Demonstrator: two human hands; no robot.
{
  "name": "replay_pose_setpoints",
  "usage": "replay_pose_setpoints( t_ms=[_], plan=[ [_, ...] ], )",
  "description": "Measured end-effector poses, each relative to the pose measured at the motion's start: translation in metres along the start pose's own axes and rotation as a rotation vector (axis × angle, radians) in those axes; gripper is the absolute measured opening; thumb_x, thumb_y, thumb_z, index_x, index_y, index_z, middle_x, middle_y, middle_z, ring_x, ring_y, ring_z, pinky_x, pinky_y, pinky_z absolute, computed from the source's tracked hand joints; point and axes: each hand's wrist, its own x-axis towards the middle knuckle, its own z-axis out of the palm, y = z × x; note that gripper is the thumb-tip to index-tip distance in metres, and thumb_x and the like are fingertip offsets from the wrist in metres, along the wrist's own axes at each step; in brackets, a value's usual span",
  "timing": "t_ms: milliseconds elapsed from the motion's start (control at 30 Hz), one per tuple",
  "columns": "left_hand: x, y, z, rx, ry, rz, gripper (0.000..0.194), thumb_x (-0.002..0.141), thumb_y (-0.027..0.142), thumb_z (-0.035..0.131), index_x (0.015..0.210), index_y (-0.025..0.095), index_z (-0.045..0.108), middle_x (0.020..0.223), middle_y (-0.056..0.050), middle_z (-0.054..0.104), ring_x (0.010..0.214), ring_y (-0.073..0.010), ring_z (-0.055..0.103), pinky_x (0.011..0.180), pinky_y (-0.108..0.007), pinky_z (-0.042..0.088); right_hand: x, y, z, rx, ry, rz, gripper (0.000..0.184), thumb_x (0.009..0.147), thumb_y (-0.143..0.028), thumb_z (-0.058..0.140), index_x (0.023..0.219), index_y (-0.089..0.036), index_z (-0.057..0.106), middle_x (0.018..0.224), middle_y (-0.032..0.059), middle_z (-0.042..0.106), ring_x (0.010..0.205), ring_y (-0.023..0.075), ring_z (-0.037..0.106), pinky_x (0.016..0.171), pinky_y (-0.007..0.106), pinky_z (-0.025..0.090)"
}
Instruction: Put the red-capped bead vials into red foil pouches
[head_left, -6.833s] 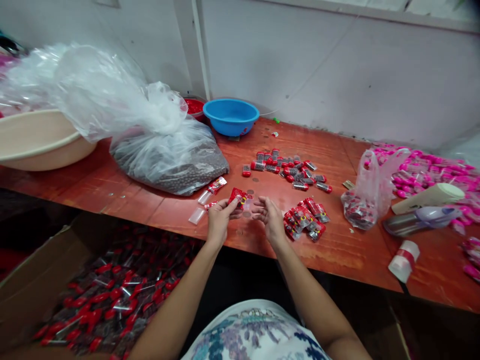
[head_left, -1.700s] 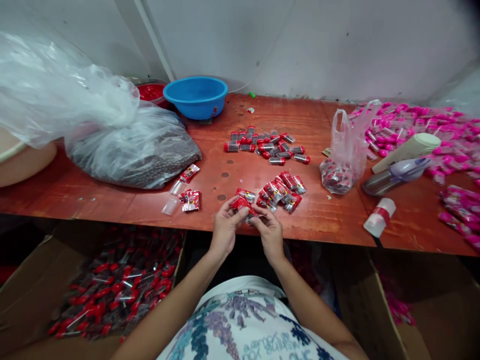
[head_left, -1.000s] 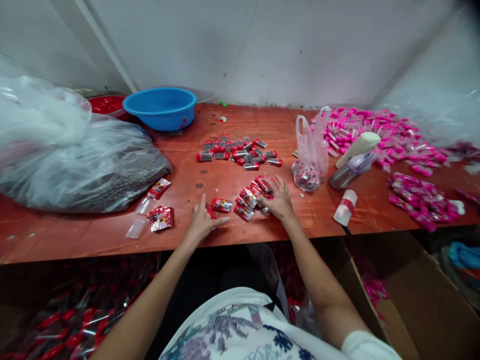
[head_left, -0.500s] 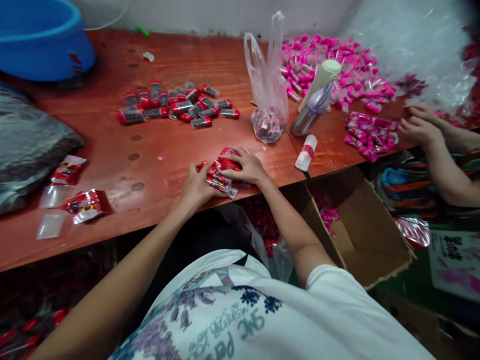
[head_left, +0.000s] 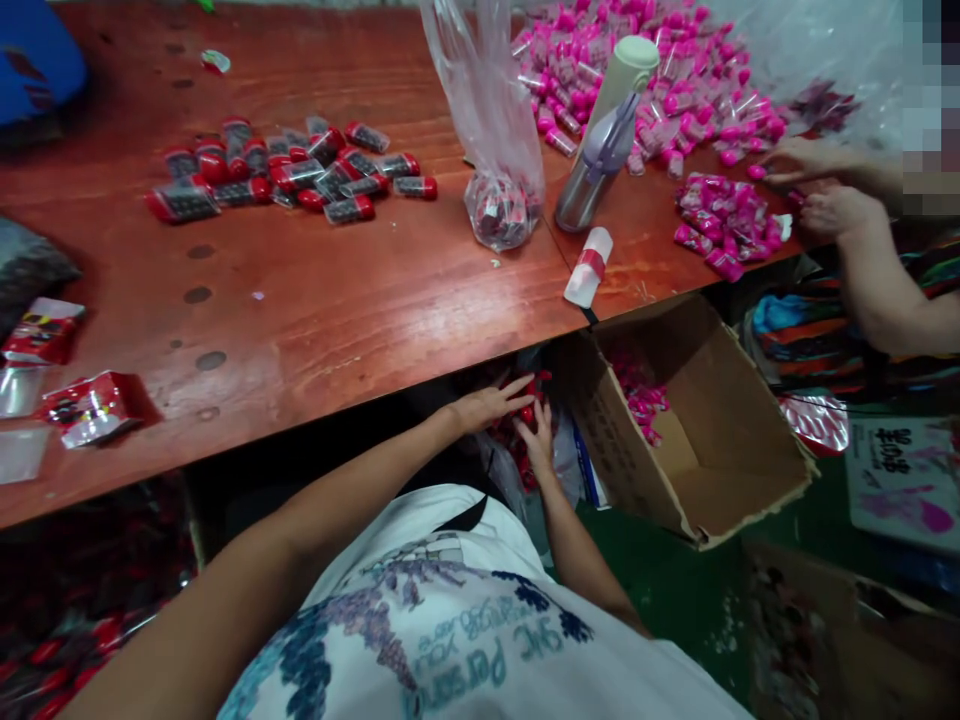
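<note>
Both my hands are below the front edge of the red-brown wooden table point(head_left: 360, 300). My left hand point(head_left: 484, 407) lies with fingers stretched over a bunch of small red packets point(head_left: 529, 410). My right hand point(head_left: 540, 447) presses against the same bunch from below, fingers pointing up. The packets are held between the two hands, above a clear plastic bag point(head_left: 506, 480) that hangs under the table. What lies in that bag is mostly hidden.
On the table lie several red-capped tubes point(head_left: 292, 175), a thin bag of packets point(head_left: 499, 205), a purple-topped bottle point(head_left: 600, 150), a small white roll point(head_left: 589, 280) and loose red packets point(head_left: 90, 405). An open cardboard box point(head_left: 697, 440) stands at right. A co-worker's hands point(head_left: 817, 190) handle pink packets point(head_left: 720, 220).
My hands gathered the red packets at the table's front edge and have carried them down off the table, below its edge. My view has swung down and to the right.
</note>
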Motion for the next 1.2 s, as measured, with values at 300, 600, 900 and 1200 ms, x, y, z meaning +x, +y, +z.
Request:
replay_pose_setpoints(
  t_ms=[300,600,900,1200],
  plan=[
    [-0.093,-0.007,-0.019,0.097,0.128,-0.343,0.047,0.054,0.006,0.066,0.095,0.027,0.073,0.096,-0.007,0.073,0.089,-0.0272,0.067,0.079,-0.032,0.050,-0.031,-0.001,0.002,0.144,-0.069,-0.010,0.026,0.071,-0.041,0.059,0.081,-0.020,0.071,0.078,0.0064,0.072,0.074,0.0255,0.066,0.068,0.044,0.055],
    [-0.232,0.036,-0.045,0.122,0.498,-0.434,0.039,0.083,0.025,0.055,0.121,0.032,0.061,0.115,-0.003,0.067,0.105,-0.0193,0.061,0.093,-0.030,0.045,-0.009,-0.179,0.037,0.298,-0.662,-0.879,0.030,0.083,-0.009,0.051,0.104,-0.024,0.065,0.086,0.0055,0.070,0.079,0.0188,0.067,0.071,0.031,0.054],
    [-0.394,0.024,-0.029,-0.054,1.498,-0.772,0.030,0.077,0.043,0.059,0.095,0.024,0.072,0.099,-0.005,0.073,0.096,-0.0247,0.065,0.090,-0.038,0.049,0.023,-0.309,0.132,-0.003,-0.741,-1.121,0.033,0.086,-0.029,0.054,0.119,-0.025,0.057,0.118,0.0114,0.056,0.110,0.0242,0.056,0.091,0.042,0.048],
    [-0.449,0.018,-0.033,-0.194,1.743,-0.749,0.033,0.074,0.044,0.064,0.096,0.021,0.070,0.096,-0.005,0.072,0.089,-0.0227,0.066,0.080,-0.033,0.051,0.181,-0.381,0.253,-0.531,-0.208,-0.721,0.066,0.082,-0.063,0.044,0.134,-0.023,0.049,0.148,0.0149,0.026,0.134,0.0372,0.027,0.105,0.057,0.023]
  ],
)
